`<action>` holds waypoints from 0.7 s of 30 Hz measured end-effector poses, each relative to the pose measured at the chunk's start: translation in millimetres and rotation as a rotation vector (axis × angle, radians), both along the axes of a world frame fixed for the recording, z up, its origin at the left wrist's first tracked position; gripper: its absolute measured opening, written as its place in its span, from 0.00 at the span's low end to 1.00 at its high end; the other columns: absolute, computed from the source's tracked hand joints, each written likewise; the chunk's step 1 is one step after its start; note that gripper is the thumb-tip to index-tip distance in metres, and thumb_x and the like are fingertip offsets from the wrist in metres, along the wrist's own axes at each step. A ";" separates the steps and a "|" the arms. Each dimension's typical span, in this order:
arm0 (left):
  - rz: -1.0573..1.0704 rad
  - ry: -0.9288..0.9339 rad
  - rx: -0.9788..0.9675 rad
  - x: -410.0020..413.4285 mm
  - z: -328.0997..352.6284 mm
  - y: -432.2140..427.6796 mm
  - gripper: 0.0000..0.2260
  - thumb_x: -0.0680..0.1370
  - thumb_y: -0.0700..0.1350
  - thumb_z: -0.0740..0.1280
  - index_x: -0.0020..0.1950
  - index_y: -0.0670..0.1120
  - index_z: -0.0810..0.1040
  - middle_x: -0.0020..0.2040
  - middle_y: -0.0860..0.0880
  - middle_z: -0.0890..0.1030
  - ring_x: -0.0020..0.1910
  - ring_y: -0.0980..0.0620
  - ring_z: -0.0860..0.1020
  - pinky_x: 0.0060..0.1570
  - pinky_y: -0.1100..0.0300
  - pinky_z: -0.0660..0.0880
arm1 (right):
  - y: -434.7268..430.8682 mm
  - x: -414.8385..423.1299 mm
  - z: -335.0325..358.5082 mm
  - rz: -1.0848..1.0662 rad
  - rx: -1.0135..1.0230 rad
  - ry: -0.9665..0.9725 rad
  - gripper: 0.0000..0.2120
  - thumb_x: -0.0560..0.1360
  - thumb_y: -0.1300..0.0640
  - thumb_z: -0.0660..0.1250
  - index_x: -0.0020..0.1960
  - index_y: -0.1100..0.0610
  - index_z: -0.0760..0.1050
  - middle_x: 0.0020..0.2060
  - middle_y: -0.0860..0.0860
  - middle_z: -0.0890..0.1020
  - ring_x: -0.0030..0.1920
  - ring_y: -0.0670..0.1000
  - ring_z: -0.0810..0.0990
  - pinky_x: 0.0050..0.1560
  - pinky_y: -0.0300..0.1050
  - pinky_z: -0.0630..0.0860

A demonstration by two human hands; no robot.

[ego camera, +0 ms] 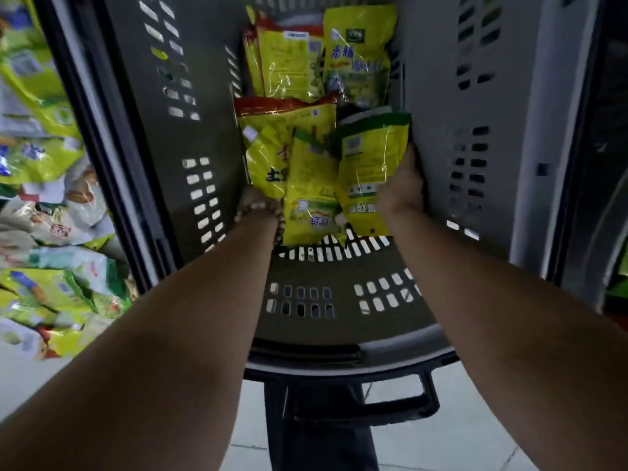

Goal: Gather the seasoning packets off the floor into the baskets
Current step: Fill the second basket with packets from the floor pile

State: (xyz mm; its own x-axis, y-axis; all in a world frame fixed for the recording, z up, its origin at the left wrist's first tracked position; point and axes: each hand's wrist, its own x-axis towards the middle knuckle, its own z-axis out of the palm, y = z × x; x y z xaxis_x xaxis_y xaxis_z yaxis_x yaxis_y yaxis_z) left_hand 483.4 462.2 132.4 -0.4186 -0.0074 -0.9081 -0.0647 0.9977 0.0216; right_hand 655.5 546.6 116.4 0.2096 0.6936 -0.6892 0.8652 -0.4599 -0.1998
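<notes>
The grey basket (339,300) fills my view, with loose packets (44,171) heaped on the floor to its left. More stowed packets (306,62) lie at its far end. Inside it, my right hand (402,185) has its fingers clamped on a green-topped packet (373,158). My left hand (260,198) is beneath a yellow packet (266,164); its fingers are hidden, so I cannot tell their grip. A bead bracelet (253,209) circles that wrist.
</notes>
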 end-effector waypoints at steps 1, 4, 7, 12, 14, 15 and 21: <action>-0.089 0.051 -0.015 3.0 -5.9 -3.6 0.20 0.81 0.44 0.56 0.72 0.39 0.62 0.70 0.40 0.68 0.66 0.42 0.69 0.52 0.61 0.71 | -5.6 0.0 -0.3 0.116 0.031 -0.087 0.36 0.76 0.67 0.60 0.78 0.57 0.45 0.74 0.59 0.60 0.72 0.59 0.63 0.68 0.49 0.63; -0.367 0.294 0.121 18.3 -3.6 -1.0 0.32 0.77 0.39 0.63 0.76 0.48 0.50 0.75 0.43 0.58 0.72 0.43 0.61 0.68 0.49 0.62 | -19.7 -7.0 1.8 0.387 0.104 -0.132 0.42 0.74 0.66 0.64 0.78 0.58 0.40 0.77 0.59 0.46 0.76 0.60 0.50 0.73 0.52 0.53; -0.848 0.379 0.244 30.2 7.2 1.0 0.42 0.74 0.36 0.67 0.77 0.51 0.42 0.77 0.44 0.42 0.76 0.44 0.45 0.73 0.48 0.48 | -22.7 -6.8 -2.6 0.663 0.015 -0.164 0.48 0.72 0.57 0.70 0.77 0.53 0.38 0.76 0.58 0.37 0.76 0.60 0.37 0.73 0.59 0.39; -1.186 0.186 0.063 16.7 -27.9 0.0 0.40 0.78 0.42 0.62 0.75 0.51 0.32 0.74 0.40 0.30 0.74 0.39 0.34 0.73 0.42 0.43 | -11.5 1.4 -22.9 0.737 -0.191 -0.017 0.50 0.71 0.54 0.72 0.77 0.45 0.37 0.75 0.59 0.33 0.75 0.64 0.37 0.72 0.63 0.49; -1.208 0.152 0.009 16.7 -42.4 2.4 0.38 0.79 0.45 0.60 0.74 0.51 0.30 0.73 0.38 0.29 0.73 0.37 0.34 0.73 0.41 0.43 | -7.5 0.7 -34.4 0.745 -0.240 0.002 0.51 0.71 0.54 0.73 0.77 0.45 0.37 0.74 0.60 0.33 0.75 0.65 0.39 0.72 0.63 0.52; -1.214 0.145 -0.011 17.7 -50.2 4.4 0.38 0.80 0.49 0.59 0.74 0.51 0.30 0.73 0.37 0.29 0.73 0.36 0.35 0.73 0.41 0.43 | -6.6 0.5 -40.5 0.755 -0.243 -0.003 0.52 0.70 0.54 0.73 0.76 0.45 0.36 0.74 0.61 0.33 0.75 0.66 0.39 0.72 0.64 0.54; -1.195 0.069 -0.022 12.9 -60.3 13.1 0.46 0.76 0.48 0.68 0.74 0.54 0.31 0.72 0.38 0.28 0.74 0.37 0.36 0.71 0.41 0.47 | -7.3 4.7 -56.0 0.763 -0.252 -0.012 0.51 0.71 0.56 0.72 0.76 0.43 0.36 0.74 0.60 0.32 0.75 0.65 0.43 0.70 0.63 0.58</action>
State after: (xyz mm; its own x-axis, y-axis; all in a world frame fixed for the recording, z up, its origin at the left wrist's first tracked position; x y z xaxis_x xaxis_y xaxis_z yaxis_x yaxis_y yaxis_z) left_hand 496.3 475.4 72.1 -0.2194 0.4039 -0.8881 0.9041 0.4264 -0.0294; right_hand 660.2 539.3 60.5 -0.2513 0.4725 -0.8447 0.9605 0.2295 -0.1573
